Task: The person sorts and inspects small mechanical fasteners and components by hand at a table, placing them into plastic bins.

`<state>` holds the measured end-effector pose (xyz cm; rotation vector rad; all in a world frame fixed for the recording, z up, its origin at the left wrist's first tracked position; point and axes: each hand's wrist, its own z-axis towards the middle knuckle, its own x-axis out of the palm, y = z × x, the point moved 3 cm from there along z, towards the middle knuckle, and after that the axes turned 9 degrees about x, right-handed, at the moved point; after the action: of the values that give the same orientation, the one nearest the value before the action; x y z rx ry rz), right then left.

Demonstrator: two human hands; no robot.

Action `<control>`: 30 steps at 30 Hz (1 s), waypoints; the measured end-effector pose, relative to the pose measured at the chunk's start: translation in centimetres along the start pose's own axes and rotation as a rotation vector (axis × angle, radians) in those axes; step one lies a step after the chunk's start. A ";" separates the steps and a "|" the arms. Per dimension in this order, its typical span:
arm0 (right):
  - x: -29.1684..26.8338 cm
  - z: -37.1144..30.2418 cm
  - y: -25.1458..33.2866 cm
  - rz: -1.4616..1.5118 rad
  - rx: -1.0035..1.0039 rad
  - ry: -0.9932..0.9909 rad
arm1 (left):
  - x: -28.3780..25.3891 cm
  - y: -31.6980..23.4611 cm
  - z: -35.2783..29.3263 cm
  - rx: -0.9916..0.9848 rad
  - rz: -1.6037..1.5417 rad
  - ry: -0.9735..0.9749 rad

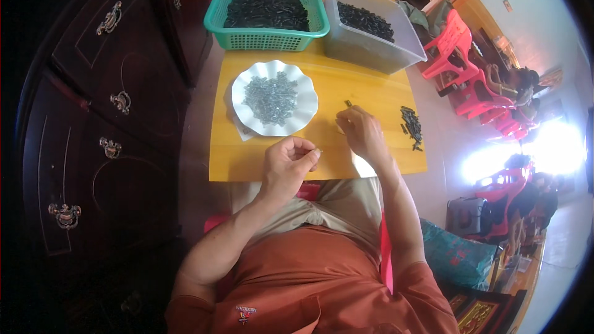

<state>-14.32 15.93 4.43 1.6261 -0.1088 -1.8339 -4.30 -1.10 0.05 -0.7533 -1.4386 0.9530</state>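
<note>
My left hand [290, 165] is closed in a pinch over the table's near part, with a tiny pale piece [320, 150] showing at the thumb and fingertip. To its right, my right hand [362, 133] is bent low over the tabletop, fingers drawn together; anything between them is hidden. Just beyond its knuckles lies a small black piece [348, 103]. A white wavy-rimmed plate [304, 120] full of small clear pieces [270, 99] stands ahead of my left hand. Farther right, several slim black pieces [411, 128] lie in a loose pile.
At the back of the yellow table [232, 162] stand a green perforated basket [266, 41] and a translucent bin [387, 59], both holding many black pieces. Dark cabinets [93, 105] line the left. Red chairs [455, 49] and a teal bag [459, 255] are on the right.
</note>
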 end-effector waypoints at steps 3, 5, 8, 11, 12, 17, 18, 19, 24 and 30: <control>0.2 1.5 1.5 0.025 -0.002 0.051 | -0.1 0.1 0.0 -0.006 -0.003 -0.002; 0.8 2.4 2.1 0.049 0.000 0.078 | 0.0 0.2 0.0 -0.007 -0.008 0.000; 2.3 3.7 2.5 0.115 -0.022 0.142 | -0.1 0.4 0.1 -0.013 -0.009 0.000; 3.2 4.2 2.6 -0.002 -0.073 0.131 | -0.2 0.4 0.2 -0.018 -0.020 -0.022; 3.1 4.0 2.6 0.115 -0.048 0.152 | -0.3 0.2 0.2 -0.025 -0.026 -0.034; 1.9 -0.2 2.5 0.857 0.195 0.449 | -0.6 -0.4 0.3 -0.047 -0.098 -0.089; 2.1 -1.3 2.5 0.931 0.172 0.446 | -0.4 -0.6 0.2 -0.047 -0.124 -0.102; 2.1 -2.2 2.4 1.006 0.149 0.443 | -0.3 -0.7 0.1 -0.046 -0.149 -0.116; 2.5 -4.2 2.6 0.989 0.159 0.382 | -0.1 -0.8 -0.1 -0.089 -0.153 -0.057; 2.7 -4.9 1.8 1.040 0.190 0.318 | 0.2 -0.3 -0.1 -0.118 -0.213 -0.005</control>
<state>-9.15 14.90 1.92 1.5102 -0.8312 -0.7809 -4.19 -1.01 0.41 -0.6679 -1.5555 0.7118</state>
